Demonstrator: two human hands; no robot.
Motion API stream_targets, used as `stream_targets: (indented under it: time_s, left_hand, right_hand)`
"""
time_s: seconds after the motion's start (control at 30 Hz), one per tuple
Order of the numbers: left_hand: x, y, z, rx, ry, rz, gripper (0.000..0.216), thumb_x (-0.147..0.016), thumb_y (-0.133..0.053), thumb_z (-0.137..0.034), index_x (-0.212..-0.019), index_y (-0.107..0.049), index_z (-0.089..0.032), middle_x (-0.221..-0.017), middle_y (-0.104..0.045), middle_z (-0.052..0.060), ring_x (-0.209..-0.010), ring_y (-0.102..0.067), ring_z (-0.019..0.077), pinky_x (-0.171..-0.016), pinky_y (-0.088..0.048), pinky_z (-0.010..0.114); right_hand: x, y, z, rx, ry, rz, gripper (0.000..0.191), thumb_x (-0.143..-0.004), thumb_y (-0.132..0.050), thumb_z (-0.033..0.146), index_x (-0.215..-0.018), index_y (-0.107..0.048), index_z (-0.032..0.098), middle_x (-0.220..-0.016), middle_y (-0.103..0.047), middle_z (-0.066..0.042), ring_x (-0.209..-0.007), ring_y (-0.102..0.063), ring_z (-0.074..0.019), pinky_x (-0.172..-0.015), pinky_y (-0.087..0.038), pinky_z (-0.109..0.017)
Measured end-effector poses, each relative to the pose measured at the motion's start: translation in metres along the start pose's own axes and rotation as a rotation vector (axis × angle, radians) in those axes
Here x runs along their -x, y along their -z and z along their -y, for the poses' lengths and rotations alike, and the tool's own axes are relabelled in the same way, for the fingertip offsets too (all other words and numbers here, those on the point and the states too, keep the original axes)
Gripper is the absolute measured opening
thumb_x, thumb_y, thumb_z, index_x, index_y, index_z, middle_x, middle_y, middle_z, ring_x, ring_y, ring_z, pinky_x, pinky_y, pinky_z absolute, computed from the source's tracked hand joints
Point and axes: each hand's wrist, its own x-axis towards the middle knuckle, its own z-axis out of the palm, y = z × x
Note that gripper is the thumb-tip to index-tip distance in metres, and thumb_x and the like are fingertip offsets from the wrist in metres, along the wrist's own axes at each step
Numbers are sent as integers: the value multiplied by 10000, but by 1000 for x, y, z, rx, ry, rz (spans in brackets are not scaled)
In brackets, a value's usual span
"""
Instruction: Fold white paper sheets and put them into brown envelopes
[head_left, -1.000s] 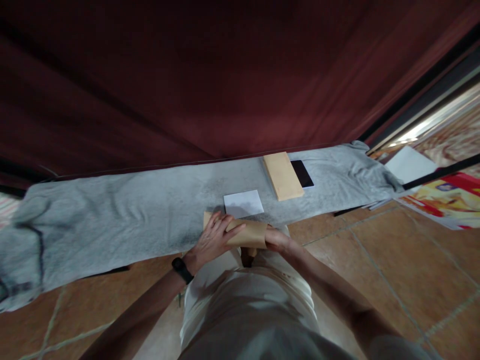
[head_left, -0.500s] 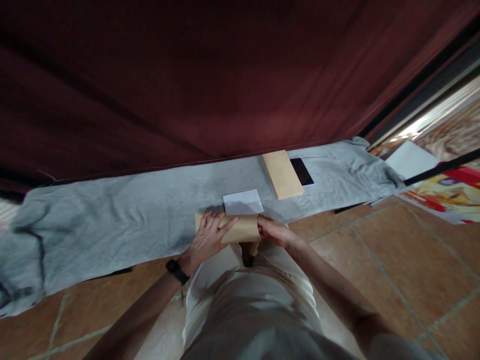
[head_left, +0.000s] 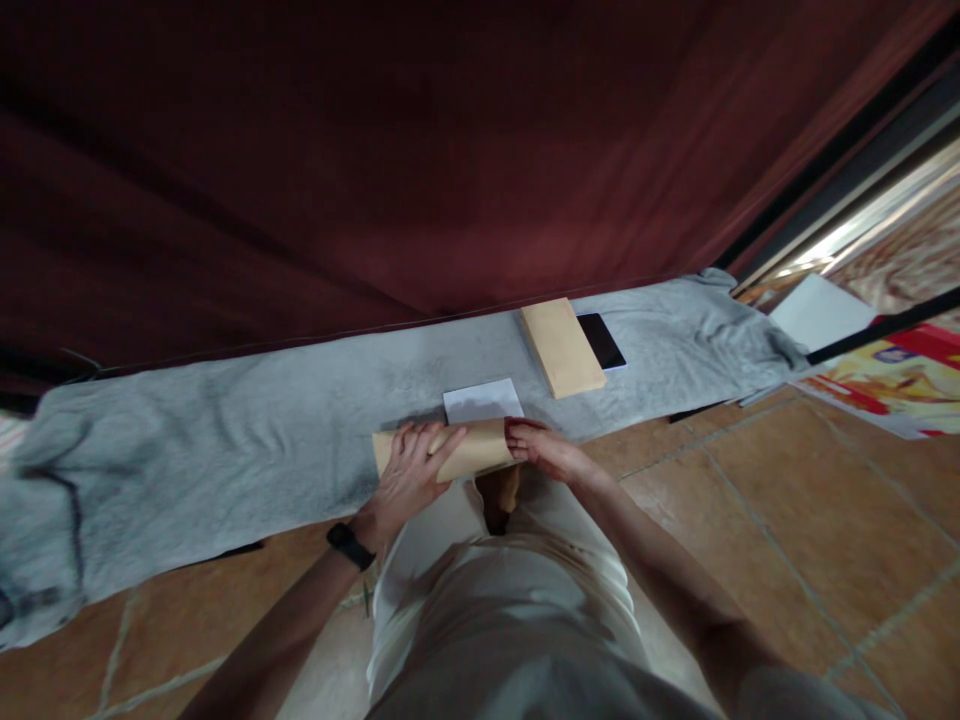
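Observation:
A brown paper envelope (head_left: 480, 450) lies at the near edge of a grey cloth (head_left: 225, 430) spread on the floor. My left hand (head_left: 409, 475) rests flat on the envelope's left half with the fingers spread over it. At the envelope's right end, my right hand (head_left: 544, 452) is curled, gripping that end. A white sheet of paper (head_left: 481, 400) lies just behind the envelope. Further back right are a stack of brown envelopes (head_left: 562, 346) and a dark phone (head_left: 601, 341).
A dark red curtain (head_left: 375, 150) hangs behind the cloth. Terracotta floor tiles (head_left: 787, 520) extend to the right. A white sheet (head_left: 817, 310) and a colourful poster (head_left: 900, 380) lie at the far right. My legs in light trousers fill the bottom centre.
Both hands and the brown envelope have shifted left along the cloth's near edge. The right hand has moved in closer to the envelope's right end.

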Motion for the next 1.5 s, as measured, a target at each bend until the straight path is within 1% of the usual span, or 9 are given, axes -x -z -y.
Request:
stream_targets:
  time_s: [0.13,0.23,0.33,0.5,0.67,0.9,1.17,1.3,1.5]
  left_hand:
    - [6,-3,6,-24,100,-18,872,-798,-765,-315,-1565,-370,-188,-1398,-534,200,-1299,-487,376,-1123,-357,528]
    - [9,-5,10,-36,142,-35,890,-810,-758,-359,-1578,-346,-179,-1392,-540,202,-1251,-515,375,-1088,-385,513]
    - [13,-5,13,-50,167,-59,890,-819,-745,-380,-1581,-340,-162,-1378,-546,210,-1201,-539,371,-1065,-397,513]
    - [26,-4,22,-77,254,-97,879,-842,-705,-402,-1597,-315,-176,-1361,-559,200,-1195,-538,378,-1045,-407,514]
    - [40,-3,31,-73,329,-111,899,-843,-692,-406,-1606,-279,-170,-1338,-561,198,-1185,-529,376,-1032,-412,508]
    - [44,-3,34,-105,321,-114,905,-851,-674,-417,-1604,-252,-147,-1334,-555,209,-1170,-528,374,-1014,-419,495]
    - [45,-8,37,-73,314,-136,924,-845,-690,-416,-1610,-238,-160,-1338,-552,207,-1182,-527,380,-1029,-410,512]
    - [45,-9,39,-50,320,-117,949,-836,-704,-411,-1614,-230,-146,-1347,-539,212,-1194,-515,387,-1041,-405,515]
    - [44,-8,40,-43,292,-120,922,-850,-681,-392,-1616,-218,-168,-1340,-541,202,-1186,-521,380,-1031,-413,511]
  right_hand:
    - [-4,11,10,16,50,24,354,-846,-705,377,-1144,-667,190,-1126,-747,-111,-975,-730,-220,-950,-569,-417]
    - [-13,16,19,369,144,-113,333,-919,-583,355,-1214,-640,211,-1168,-725,-98,-970,-721,-218,-929,-578,-415]
    - [-25,14,26,692,225,-299,312,-911,-591,287,-1211,-634,210,-1212,-685,-107,-1035,-681,-235,-994,-530,-422]
    - [-41,-4,29,1342,175,-485,382,-928,-657,380,-1221,-595,143,-1236,-633,-179,-1121,-641,-275,-976,-501,-372]
    - [-48,-25,24,1572,93,-547,483,-907,-693,440,-1227,-560,103,-1286,-603,-237,-1136,-637,-308,-918,-511,-360]
    - [-55,-19,21,1401,91,-578,458,-847,-751,364,-1192,-572,121,-1198,-663,-223,-1143,-636,-335,-966,-487,-384]
    - [-56,10,14,1011,297,-422,46,-825,-678,264,-846,-643,243,-897,-712,-50,-955,-669,-227,-855,-483,-295]
    - [-49,26,16,833,385,-393,111,-838,-608,345,-850,-632,237,-805,-687,-17,-813,-634,-206,-791,-503,-305]
    - [-28,45,19,486,443,-401,314,-781,-643,474,-967,-690,226,-867,-694,-16,-804,-616,-206,-764,-526,-325]
